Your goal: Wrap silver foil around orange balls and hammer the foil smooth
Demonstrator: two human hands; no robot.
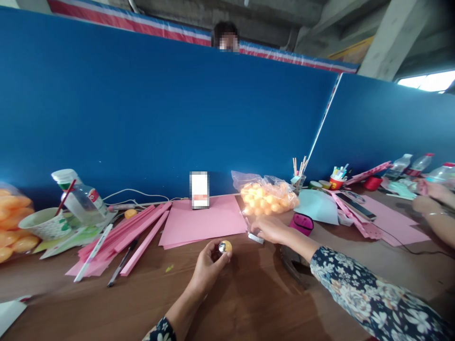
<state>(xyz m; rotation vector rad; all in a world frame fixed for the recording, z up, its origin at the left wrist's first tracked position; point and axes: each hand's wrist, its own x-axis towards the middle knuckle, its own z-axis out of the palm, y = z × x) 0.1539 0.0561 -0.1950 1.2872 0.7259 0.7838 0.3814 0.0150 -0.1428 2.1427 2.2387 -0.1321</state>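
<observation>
My left hand [209, 265] is closed around a small yellow-orange ball [225, 246] with a shiny silver patch on it, held just above the brown table. My right hand [266, 229] reaches across to the edge of the pink paper sheets [202, 220], its fingers curled down and together. Whatever those fingertips hold is too small to make out. Just below them lies a short whitish-grey strip [256, 238]; I cannot tell whether they touch it. Behind this hand rests a clear plastic bag of yellow-orange balls [266, 198].
Pink strips [145, 241], a white pen [94, 253] and a dark pen [122, 263] lie at left, near a paper cup [46, 225]. A phone [200, 189] leans against the blue partition [159, 118]. A magenta pouch [301, 224] sits by my right wrist. Another person's hand [432, 199] is at far right.
</observation>
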